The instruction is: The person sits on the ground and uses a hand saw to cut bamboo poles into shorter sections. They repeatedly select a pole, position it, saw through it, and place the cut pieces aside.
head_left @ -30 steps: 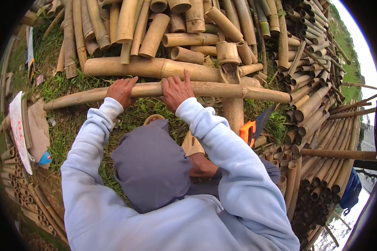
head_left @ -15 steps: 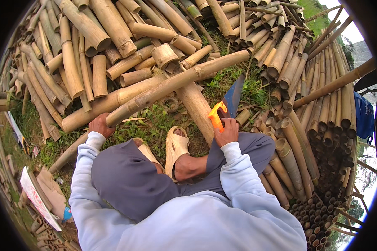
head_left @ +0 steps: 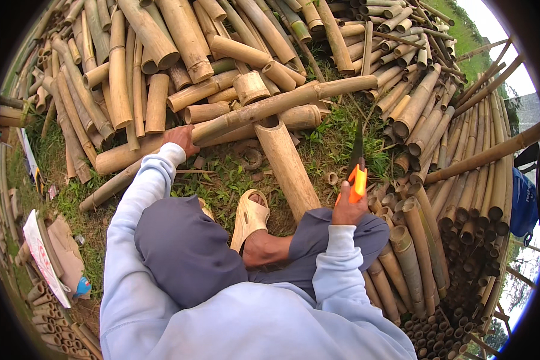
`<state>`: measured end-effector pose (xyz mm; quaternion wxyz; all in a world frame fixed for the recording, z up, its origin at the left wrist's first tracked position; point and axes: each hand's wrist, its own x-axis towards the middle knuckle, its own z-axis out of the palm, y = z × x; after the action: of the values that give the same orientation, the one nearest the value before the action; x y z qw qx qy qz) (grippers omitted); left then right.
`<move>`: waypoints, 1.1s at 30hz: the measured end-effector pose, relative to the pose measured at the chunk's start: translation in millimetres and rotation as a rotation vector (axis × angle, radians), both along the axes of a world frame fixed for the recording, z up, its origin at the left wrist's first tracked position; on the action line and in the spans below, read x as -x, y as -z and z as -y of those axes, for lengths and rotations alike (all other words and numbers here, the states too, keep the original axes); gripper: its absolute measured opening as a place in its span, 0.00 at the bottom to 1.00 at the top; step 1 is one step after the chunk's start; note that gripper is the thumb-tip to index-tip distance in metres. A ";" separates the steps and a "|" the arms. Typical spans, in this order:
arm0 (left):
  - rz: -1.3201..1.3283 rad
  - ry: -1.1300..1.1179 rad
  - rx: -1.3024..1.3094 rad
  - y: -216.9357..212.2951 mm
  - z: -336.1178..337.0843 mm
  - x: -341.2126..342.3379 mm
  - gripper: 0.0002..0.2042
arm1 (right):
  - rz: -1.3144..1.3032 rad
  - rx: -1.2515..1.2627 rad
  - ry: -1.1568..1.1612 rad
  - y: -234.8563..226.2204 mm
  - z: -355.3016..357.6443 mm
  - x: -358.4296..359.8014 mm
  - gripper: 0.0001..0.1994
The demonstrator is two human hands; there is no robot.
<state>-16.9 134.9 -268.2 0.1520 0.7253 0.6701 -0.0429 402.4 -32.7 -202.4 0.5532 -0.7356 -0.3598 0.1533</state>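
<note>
My left hand [head_left: 181,140] is closed around the near end of a long bamboo pole [head_left: 270,108]. That pole slants away to the right, crossing over the top of a thick split-open bamboo piece [head_left: 288,171] that leans toward my right leg. In my right hand [head_left: 349,210] is a handsaw [head_left: 357,180], gripped by its orange handle. Its dark blade points away from me and shows nearly edge-on, to the right of the thick piece and apart from the pole. Behind the pole, another thick bamboo length [head_left: 120,161] lies on the ground.
Heaped cut bamboo [head_left: 156,102] fills the far side. More stacked bamboo [head_left: 414,240] stands close on my right. A sandal [head_left: 250,216] is on my foot over grass. Cardboard [head_left: 69,252] and a white sheet [head_left: 42,258] lie at the left; a blue bag [head_left: 524,204] is far right.
My left hand has moved forward and right with the pole's near end. My right hand has swung the saw to the right, turning its blade from broadside to nearly edge-on.
</note>
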 end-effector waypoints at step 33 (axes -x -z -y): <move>-0.049 0.149 -0.076 1.0 -11.3 5.2 0.36 | -0.043 0.157 -0.832 -36.2 43.2 72.8 0.11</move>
<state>-22.1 146.2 -269.2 0.1045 0.7770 0.6191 -0.0463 329.6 -75.9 -166.2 0.3939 -0.5643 -0.6014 0.4059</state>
